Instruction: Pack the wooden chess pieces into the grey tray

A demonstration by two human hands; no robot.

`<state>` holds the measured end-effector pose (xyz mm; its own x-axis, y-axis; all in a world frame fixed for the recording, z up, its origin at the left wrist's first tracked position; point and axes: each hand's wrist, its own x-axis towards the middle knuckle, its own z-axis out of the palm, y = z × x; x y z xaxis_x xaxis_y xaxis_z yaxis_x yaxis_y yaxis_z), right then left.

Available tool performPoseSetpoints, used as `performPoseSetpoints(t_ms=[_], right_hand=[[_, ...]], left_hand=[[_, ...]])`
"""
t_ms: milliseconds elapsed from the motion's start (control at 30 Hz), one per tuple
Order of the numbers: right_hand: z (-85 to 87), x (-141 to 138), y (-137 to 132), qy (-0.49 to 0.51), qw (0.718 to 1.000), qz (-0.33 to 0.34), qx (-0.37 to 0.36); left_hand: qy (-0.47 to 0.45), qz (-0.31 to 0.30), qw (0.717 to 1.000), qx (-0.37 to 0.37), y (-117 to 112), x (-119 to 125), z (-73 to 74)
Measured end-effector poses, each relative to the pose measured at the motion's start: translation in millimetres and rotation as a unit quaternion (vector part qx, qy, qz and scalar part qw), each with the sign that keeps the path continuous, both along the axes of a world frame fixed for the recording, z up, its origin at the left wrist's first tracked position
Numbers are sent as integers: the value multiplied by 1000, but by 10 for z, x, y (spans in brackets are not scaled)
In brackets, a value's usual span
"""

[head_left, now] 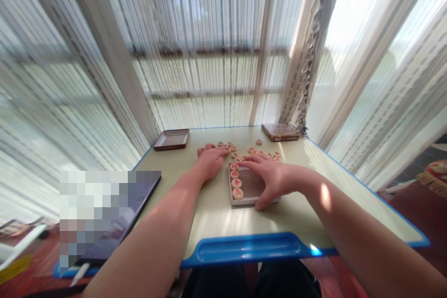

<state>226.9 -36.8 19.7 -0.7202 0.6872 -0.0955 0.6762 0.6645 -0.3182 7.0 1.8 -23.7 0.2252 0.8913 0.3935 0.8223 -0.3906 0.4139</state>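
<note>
Round, pale, wood-like discs [238, 194] with red characters, in shallow, rectangular white-walled tray [244, 202], just left of spread right fingers [252, 163], near left fingers [220, 152]; both grips unclear. Probably light, hard; best pinched by rims.

"What does the box [250, 182] look made of?"

"Smooth, matt card, and the pieces [236, 183] in it look like wood, smooth and dull."

"And the table [213, 216] under the box?"

"Smooth with a faint sheen; its rim [248, 247], on the near side of the box, looks like glossy moulded plastic."

"Left of the box?"

"The tablet [134, 216] has a glossy, glass-like screen."

"And beyond the box?"

"The curtain [209, 18] is thin, sheer cloth; the case [280, 132], beyond the box to its right, has a slightly shiny, patterned surface."
</note>
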Motion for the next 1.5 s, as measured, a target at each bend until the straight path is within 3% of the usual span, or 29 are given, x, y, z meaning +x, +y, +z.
performPoseSetpoints(t_ms=[300,533,667,767,867,1000,1100,1200,1333,1500], right_hand=[[95,-42,-21,10,1000,-4,-5],[50,-119,1,90,994,-32,59],[-64,-154,114,141,980,-59,124],[-138,-176,196,210,962,-96,147],[-180,-202,238,290,944,-130,92],[-204,-243,255,411,896,-166,-22],[-199,-265,253,483,847,-184,-122],[-184,-278,246,515,820,-192,-162],[-197,-277,255,491,839,-189,-139],[-225,-238,272,414,888,-198,-9]], left_hand=[[83,51,994,40,-83,44,48],[83,57,994,30,-51,44,55],[-13,31,997,75,-49,87,75],[-161,-50,985,28,-72,162,87],[-251,-110,961,-28,-132,241,105],[-251,-148,956,-15,-205,292,134],[-276,-138,951,-16,-212,293,141],[-265,-111,958,-20,-217,283,152],[-227,-111,967,-27,-247,276,184],[-203,-100,974,-1,-241,282,173]])
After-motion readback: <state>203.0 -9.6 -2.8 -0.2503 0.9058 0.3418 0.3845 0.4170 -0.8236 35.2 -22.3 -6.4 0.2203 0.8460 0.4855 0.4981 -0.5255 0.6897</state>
